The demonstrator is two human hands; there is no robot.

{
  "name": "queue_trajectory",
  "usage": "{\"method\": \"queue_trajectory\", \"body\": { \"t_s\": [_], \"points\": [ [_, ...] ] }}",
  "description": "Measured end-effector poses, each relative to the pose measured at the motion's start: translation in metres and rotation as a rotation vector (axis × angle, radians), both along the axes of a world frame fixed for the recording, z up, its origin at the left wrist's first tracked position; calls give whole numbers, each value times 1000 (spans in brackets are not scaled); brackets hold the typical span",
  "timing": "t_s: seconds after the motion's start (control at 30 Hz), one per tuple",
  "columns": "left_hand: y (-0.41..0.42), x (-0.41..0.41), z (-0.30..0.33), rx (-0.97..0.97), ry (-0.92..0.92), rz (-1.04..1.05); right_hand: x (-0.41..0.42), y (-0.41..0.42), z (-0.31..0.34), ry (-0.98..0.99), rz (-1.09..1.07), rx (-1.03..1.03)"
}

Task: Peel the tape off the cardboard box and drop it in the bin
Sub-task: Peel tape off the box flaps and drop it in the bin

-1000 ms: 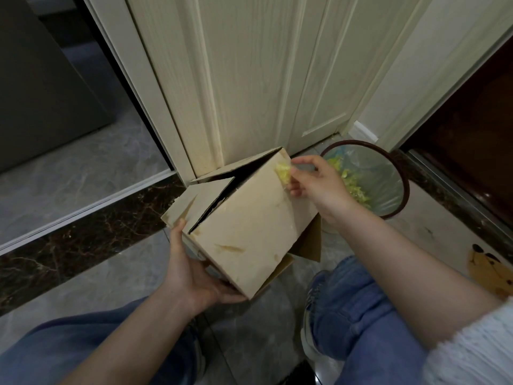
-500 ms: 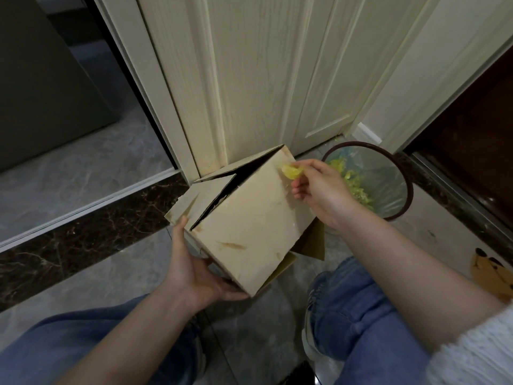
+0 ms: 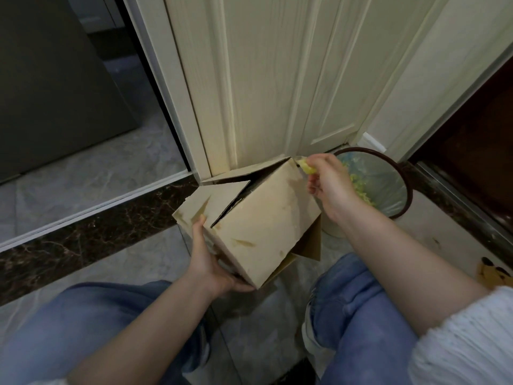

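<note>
the bin (image 3: 405,190), round with a dark brown rim and a pale plastic liner, stands on the floor by the door; inside it lies a heap of crumpled yellow scraps (image 3: 358,184). the cardboard box (image 3: 261,218) is held tilted in the air just left of the bin, its flaps partly open onto a dark inside whose contents cannot be seen. the left hand (image 3: 213,262) grips the box's lower near corner, thumb up on a flap and fingers curled underneath, mostly hidden. the right hand (image 3: 330,184) pinches a small wad of yellow tape (image 3: 307,167) at the box's top far corner, right beside the bin's rim; whether the tape touches the cardboard is hard to tell. a lower flap hangs behind the box, partly covered. the floor (image 3: 91,173) is grey marbled tile with a dark veined stone strip. a cream panelled door (image 3: 277,79) rises behind. knees in blue jeans fill the bottom edge, and a yellow patterned thing (image 3: 494,275) is cut off at the right.
</note>
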State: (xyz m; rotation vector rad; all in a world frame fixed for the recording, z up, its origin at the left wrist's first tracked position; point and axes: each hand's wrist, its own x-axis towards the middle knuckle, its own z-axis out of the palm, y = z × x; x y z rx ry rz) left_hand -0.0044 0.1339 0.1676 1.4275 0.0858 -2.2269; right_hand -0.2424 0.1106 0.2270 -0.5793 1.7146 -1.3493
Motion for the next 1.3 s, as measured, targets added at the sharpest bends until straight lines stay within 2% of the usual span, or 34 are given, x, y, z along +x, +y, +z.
{"method": "queue_trajectory", "body": {
  "t_s": [0.23, 0.4, 0.57, 0.7, 0.77, 0.83, 0.9, 1.03, 1.13, 1.3],
  "points": [
    [36, -22, -13, 29, -123, 103, -18, 11, -21, 71, -107, 28],
    [48, -41, -30, 60, -202, 168, -24, 16, -40, 263, 57, 100],
    [48, -54, -76, 88, -248, 242, -28, 4, -59, 323, 113, 146],
    [45, -76, -101, 106, -197, 377, -24, -8, -85, 254, 152, 159],
    [41, -91, -109, 104, -230, 406, -22, -20, -96, 210, 165, 178],
    [42, -109, -113, 101, -244, 345, -20, -32, -107, 146, 148, 220],
    [42, -123, -112, 95, -183, 289, -20, -42, -121, 98, 124, 256],
    [28, -131, -126, 110, -123, 224, -29, -56, -143, 92, 79, 295],
    [17, -127, -139, 122, -162, 96, -34, -66, -150, 52, 19, 304],
    [-6, -113, -158, 34, -225, 95, -31, -74, -160, -59, -52, 311]
  ]
}}
